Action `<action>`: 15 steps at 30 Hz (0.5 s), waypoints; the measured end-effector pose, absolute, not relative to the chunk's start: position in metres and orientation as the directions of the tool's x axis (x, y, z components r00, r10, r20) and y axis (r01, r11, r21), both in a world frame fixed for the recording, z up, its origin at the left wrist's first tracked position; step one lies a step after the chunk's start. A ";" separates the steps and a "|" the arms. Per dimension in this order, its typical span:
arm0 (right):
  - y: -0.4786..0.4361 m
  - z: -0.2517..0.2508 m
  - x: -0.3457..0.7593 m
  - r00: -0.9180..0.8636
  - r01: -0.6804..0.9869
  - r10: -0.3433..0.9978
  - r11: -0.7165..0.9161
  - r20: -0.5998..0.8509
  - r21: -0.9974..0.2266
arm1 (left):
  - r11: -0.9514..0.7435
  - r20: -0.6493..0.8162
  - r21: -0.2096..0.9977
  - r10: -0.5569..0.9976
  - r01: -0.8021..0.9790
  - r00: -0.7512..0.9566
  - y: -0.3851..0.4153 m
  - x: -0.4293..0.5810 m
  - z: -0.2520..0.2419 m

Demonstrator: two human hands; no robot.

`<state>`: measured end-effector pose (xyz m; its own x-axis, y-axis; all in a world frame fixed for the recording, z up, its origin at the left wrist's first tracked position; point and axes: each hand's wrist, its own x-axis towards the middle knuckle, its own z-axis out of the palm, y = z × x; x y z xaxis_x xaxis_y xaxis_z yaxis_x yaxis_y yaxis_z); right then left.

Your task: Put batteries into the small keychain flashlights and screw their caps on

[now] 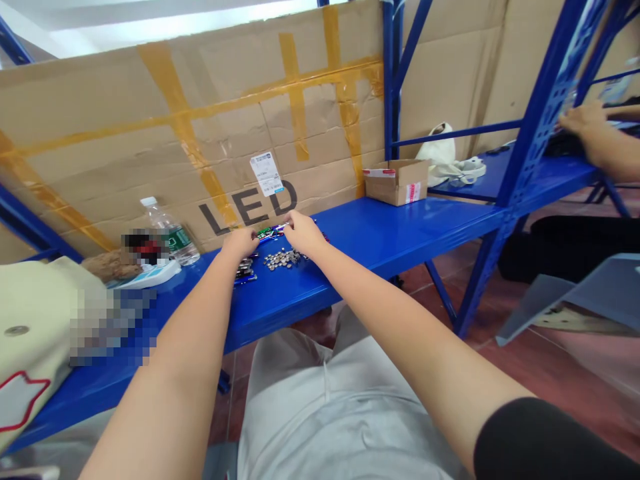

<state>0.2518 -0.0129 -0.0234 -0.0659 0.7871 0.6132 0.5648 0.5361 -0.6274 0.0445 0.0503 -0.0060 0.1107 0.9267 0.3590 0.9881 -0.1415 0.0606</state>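
Both arms reach forward over the blue shelf top (pixel 395 233). My left hand (pixel 243 241) has its fingers curled at the left end of a pile of thin, colourful sticks (pixel 270 233). At the pile's right end is my right hand (pixel 304 233), its thumb and fingers drawn together; what they hold is too small to name. Between the hands, closer to me, lies a heap of small silvery round pieces (pixel 283 259). Under my left wrist are more slender dark and metallic pieces (pixel 245 270), partly covered.
A cardboard wall (pixel 225 133) backs the shelf. Left are a clear bottle (pixel 173 233) and a cream bag (pixel 35 320). To the right stand an open carton (pixel 397 181), a blue upright (pixel 535 100) and a white bag (pixel 440 157). Another person's hand (pixel 585 120) shows far right.
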 end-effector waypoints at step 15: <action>-0.019 -0.022 0.253 -0.125 0.668 0.726 0.566 0.677 -0.483 | -0.250 0.394 0.119 0.900 0.961 0.186 0.034 0.055 -0.006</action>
